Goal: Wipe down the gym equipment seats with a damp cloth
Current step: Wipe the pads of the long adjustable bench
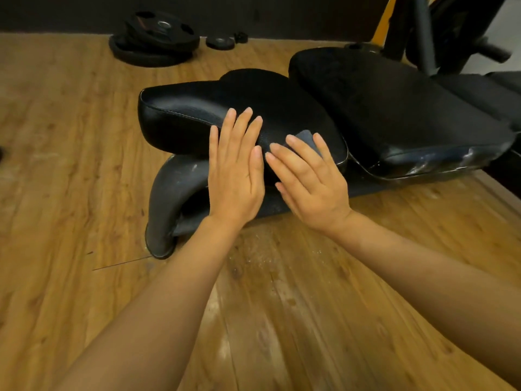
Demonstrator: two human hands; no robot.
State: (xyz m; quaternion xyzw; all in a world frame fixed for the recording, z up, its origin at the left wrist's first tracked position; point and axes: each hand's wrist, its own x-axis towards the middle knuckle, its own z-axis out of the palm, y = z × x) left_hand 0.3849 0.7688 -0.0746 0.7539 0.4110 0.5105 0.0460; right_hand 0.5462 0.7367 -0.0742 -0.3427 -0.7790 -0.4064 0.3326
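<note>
Grey cloth (306, 136) lies on the near end of the black padded seat (253, 108), mostly hidden under the right hand (310, 179), whose straight, spread fingers press flat on it. The left hand (235, 167) rests just beside it on the same seat, fingers straight and close together, holding nothing. The seat's side shows a stitched seam. Touching its far end is a longer black bench pad (394, 108) with scuffed, worn edging. A curved grey support (169, 198) under the seat meets the wood-plank floor (70, 179). Well beyond, black weight plates (153, 38) lie stacked near the dark wall.
</note>
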